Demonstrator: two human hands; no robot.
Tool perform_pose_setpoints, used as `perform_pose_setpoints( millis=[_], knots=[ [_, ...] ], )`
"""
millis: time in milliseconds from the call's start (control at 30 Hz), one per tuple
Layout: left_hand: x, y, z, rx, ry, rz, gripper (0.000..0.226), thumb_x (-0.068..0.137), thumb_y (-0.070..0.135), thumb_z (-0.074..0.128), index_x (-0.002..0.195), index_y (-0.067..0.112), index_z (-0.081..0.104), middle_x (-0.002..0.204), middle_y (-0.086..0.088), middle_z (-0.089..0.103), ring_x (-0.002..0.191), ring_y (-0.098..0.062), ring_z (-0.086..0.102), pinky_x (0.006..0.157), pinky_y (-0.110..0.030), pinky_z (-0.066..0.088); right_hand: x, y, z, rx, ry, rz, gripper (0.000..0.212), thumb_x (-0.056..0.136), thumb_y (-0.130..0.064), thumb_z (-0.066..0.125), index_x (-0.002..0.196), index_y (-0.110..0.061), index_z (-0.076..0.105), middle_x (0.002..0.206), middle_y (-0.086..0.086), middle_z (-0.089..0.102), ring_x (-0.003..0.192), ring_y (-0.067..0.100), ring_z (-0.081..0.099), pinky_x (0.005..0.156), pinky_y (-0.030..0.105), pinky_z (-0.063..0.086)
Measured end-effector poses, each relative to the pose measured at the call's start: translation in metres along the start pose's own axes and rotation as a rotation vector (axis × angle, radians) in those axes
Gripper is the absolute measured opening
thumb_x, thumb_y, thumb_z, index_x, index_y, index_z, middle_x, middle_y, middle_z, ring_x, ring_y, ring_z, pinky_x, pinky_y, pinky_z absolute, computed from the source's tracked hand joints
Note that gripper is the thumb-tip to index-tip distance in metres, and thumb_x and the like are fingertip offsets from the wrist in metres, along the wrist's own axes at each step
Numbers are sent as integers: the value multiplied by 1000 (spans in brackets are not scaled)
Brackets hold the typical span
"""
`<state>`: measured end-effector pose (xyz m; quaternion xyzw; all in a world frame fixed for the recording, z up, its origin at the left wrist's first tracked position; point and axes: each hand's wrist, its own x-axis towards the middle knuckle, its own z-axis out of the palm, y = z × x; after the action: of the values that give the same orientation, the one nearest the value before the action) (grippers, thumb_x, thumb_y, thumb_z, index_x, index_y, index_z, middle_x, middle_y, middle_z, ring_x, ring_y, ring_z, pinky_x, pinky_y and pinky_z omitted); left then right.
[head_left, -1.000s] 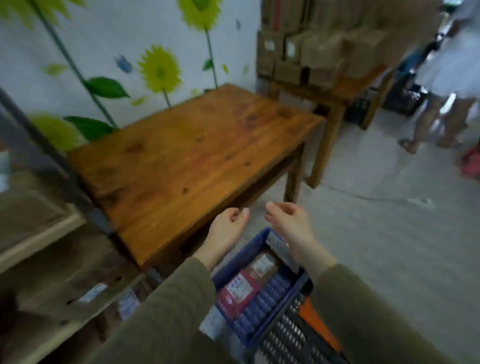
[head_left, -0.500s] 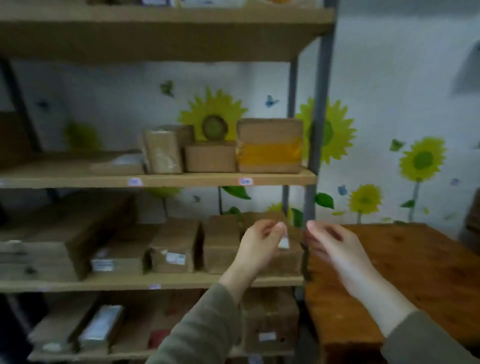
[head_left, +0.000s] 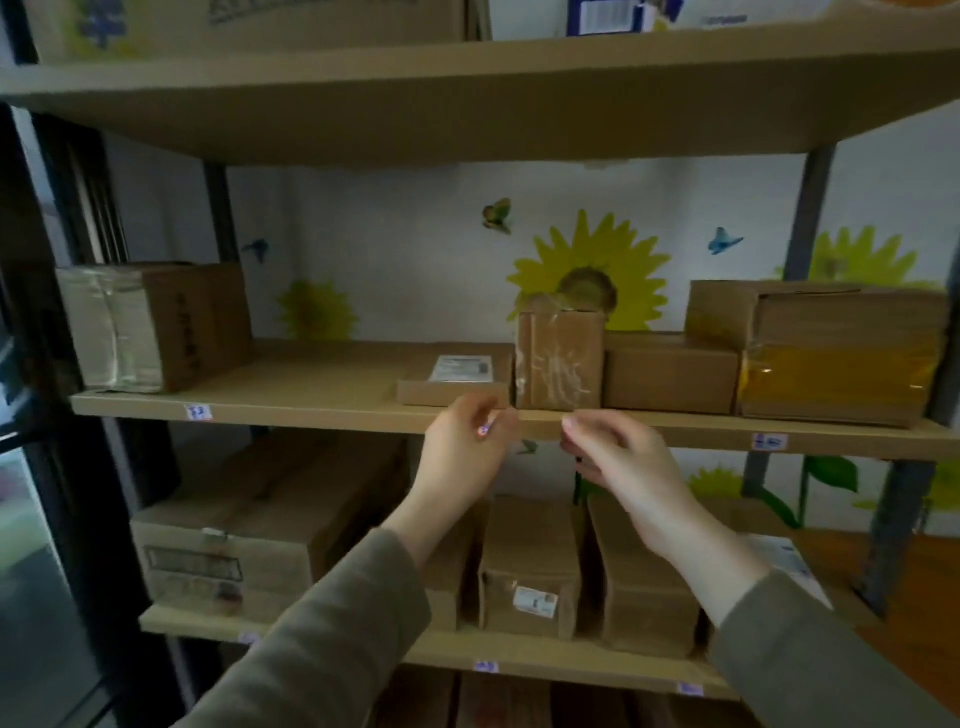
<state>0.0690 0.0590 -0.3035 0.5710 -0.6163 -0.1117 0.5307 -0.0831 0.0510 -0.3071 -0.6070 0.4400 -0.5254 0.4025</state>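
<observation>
Sunflower-and-butterfly wall (head_left: 415, 270) behind open shelving, cardboard on every level. On the middle shelf (head_left: 311, 404), a taped box (head_left: 560, 364) standing upright, clear tape crinkled across its front. Hard against the taped box on its left, a flat box (head_left: 453, 394) lying low, white label on its lid. Right of the taped box, a plain box (head_left: 670, 375), then a bigger yellow-taped box (head_left: 836, 364); far left of the taped box, well apart, a clear-wrapped box (head_left: 156, 327). Just below and in front of the taped box, both hands up at the shelf edge, apart, a small gap between them. Left hand (head_left: 460, 462) under the flat box, fingers curled, thumb and forefinger close; small coloured speck at its fingertips, too blurred to tell whether pinched or not. Right hand (head_left: 623, 462) below the taped box's right corner, fingers loosely curled, nothing seen in it. Contact with the shelf edge not clear for either. Further down from the taped box, upright boxes (head_left: 530, 566) packed side by side on the next shelf; down and to its right, a corner of wooden bench (head_left: 919, 597).
</observation>
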Motion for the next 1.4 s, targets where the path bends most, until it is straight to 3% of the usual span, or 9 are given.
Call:
perform_pose_setpoints(
  millis=[133,233,333,567,667,800,967,1233,1400],
  knots=[
    [39,-31,-29,165,127,9,40,93,26,52,129,8,51,127,-8,54,115,-19,51,90,-25,42,25,-5,35,-133,4,-66,32,93,-27,54,123,-16,57,109,-5,57,110,12,54,97,29,45],
    [73,-51,-41,264,200,-145,42,94,31,49,124,2,53,126,-14,52,112,-25,50,86,-29,39,44,-6,49,-182,23,-76,32,95,-23,51,125,-12,56,117,1,59,111,15,54,100,35,45],
    [98,-67,-44,346,142,-257,43,92,42,47,95,1,61,103,-16,62,97,-28,57,74,-31,43,59,-6,57,-254,16,-41,33,96,-24,48,124,-9,56,114,4,60,105,17,55,96,36,47],
    [105,-68,-47,229,31,-295,32,87,36,58,77,7,64,68,-1,58,62,-13,52,50,-22,37,75,-11,65,-293,-38,4,33,97,-22,46,120,-1,55,120,15,59,103,24,59,96,42,48],
    [96,-66,-54,163,63,-295,29,86,30,62,66,12,51,60,4,47,56,-8,44,47,-20,29,74,-11,69,-259,-49,5,24,96,-22,48,107,-4,60,102,17,64,85,20,62,75,32,54],
    [79,-71,-68,29,144,-252,15,84,25,65,86,11,62,74,4,56,69,-10,52,54,-18,36,69,-7,72,-185,-65,-6,14,94,-24,52,99,-14,60,87,0,59,74,7,57,56,16,45],
    [52,-82,-81,-259,278,-267,25,80,11,68,104,9,63,94,-1,66,86,-14,64,74,-27,53,57,4,84,-46,-33,-51,10,87,-27,63,86,-18,61,85,0,63,82,11,60,68,18,46],
    [43,-94,-83,-497,321,-297,25,81,1,65,102,12,58,109,-10,66,98,-26,66,88,-42,54,57,10,98,124,14,-51,27,84,-13,67,109,-19,61,102,-3,64,100,13,59,87,26,48],
    [58,-93,-94,-288,325,-200,30,86,9,61,116,9,56,105,0,61,97,-14,60,72,-17,48,63,-4,109,-1,-20,-89,38,90,-15,59,128,-12,55,123,1,60,115,18,55,102,38,45]
  ],
)
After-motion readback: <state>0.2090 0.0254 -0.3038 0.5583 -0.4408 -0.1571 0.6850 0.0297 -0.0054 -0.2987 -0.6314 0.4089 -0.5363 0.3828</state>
